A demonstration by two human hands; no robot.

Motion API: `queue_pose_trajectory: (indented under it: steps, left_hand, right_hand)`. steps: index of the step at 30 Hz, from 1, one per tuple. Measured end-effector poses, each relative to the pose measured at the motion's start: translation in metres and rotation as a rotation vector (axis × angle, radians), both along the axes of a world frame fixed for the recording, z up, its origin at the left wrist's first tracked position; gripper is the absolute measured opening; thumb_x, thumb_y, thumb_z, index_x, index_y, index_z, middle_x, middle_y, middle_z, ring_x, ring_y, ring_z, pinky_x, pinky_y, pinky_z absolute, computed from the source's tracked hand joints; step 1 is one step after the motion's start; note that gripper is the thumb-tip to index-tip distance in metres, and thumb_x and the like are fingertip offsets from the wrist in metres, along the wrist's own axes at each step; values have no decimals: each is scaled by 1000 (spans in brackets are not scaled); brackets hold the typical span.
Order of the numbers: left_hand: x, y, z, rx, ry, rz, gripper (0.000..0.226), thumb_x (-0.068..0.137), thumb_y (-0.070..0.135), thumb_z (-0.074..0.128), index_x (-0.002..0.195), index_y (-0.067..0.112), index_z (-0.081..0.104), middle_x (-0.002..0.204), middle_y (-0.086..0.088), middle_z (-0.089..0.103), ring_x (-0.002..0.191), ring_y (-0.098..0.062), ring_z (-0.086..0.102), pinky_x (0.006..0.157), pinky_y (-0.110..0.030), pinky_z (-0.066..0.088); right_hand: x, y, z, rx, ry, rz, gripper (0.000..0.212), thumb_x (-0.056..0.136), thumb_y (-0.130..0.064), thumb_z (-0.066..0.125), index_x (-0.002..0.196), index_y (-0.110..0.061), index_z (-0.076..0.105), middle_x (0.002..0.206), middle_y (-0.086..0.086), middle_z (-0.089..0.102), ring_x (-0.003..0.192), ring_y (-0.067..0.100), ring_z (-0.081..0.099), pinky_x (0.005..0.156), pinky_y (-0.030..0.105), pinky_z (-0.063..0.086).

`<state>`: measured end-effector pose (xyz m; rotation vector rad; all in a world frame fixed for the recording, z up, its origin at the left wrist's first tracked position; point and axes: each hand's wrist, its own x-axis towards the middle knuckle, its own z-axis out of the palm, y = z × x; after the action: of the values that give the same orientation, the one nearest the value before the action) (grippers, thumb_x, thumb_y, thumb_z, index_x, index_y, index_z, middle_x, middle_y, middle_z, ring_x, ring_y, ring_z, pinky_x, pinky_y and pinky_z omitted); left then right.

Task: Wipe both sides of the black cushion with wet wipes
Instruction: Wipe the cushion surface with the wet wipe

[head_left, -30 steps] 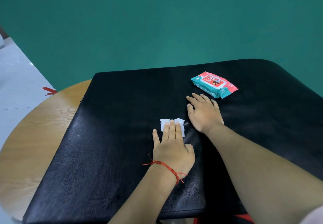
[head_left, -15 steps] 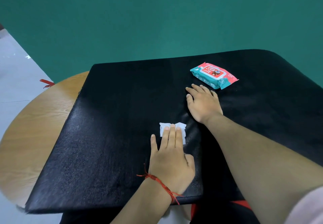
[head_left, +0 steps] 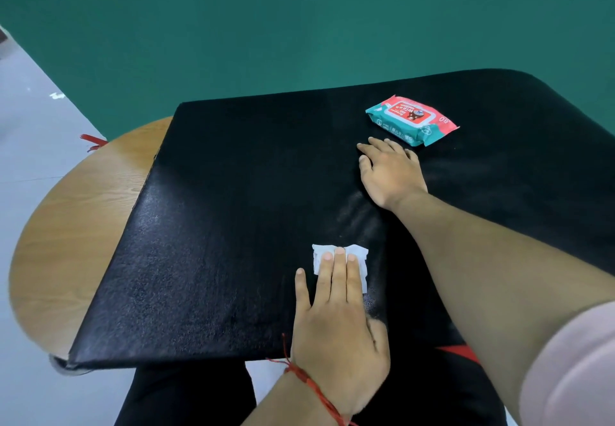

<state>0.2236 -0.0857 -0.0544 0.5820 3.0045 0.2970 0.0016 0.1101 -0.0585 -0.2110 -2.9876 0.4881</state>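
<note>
One large black cushion [head_left: 233, 226] is seen spread flat across a round wooden table [head_left: 83, 209], its near edge overhanging toward the lap and only its upper face exposed. Near the far right of that face the right hand [head_left: 389, 173] is laid palm down with its fingers straight and slightly spread. Nothing is held in it, and the cushion appears to be steadied by it. Close to the near edge the left hand [head_left: 336, 319], marked by a red string at the wrist, is laid flat as well. Just beyond the right hand's fingertips lies a teal and red pack of wipes [head_left: 411, 119], apart from them and untouched. Smallest is the white wet wipe [head_left: 319, 254], folded and pressed against the cushion under three straight fingers [head_left: 339, 269] of the left hand, not pinched or curled round. From those fingers most of the cushion's bare surface stretches away and to the left, so the next stroke is judged to be best pushed forward and leftward by the left hand, which is the nearer one. The underside is judged not yet reached.
</note>
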Motion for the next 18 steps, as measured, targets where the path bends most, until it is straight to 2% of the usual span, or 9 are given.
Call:
queue_pose_trajectory:
  steps: [4, 10, 18]
  left_hand:
    - [17, -2, -1, -11, 11, -2, 85, 79, 38, 41, 157, 6, 44, 166, -7, 39, 156, -25, 31, 120, -59, 17]
    - [35, -5, -1, 3, 48, 0, 84, 79, 37, 42, 157, 6, 44, 166, -7, 39, 156, -25, 30, 120, -59, 18]
    - [62, -14, 0, -26, 124, -10, 89, 70, 39, 46, 153, 5, 51, 163, -10, 43, 151, -26, 41, 116, -59, 24]
  right_hand:
    - [0, 0, 1, 0, 1, -1, 54, 110, -47, 24, 159, -37, 44, 171, -11, 32, 160, 16, 20, 130, 48, 13]
    - [3, -1, 2, -2, -5, 1, 55, 110, -48, 23, 159, -36, 44, 171, -10, 33, 160, 16, 20, 130, 47, 13]
    - [3, -2, 3, -13, -3, -1, 55, 109, -47, 23, 158, -35, 46, 170, -9, 34, 160, 17, 21, 130, 48, 14]
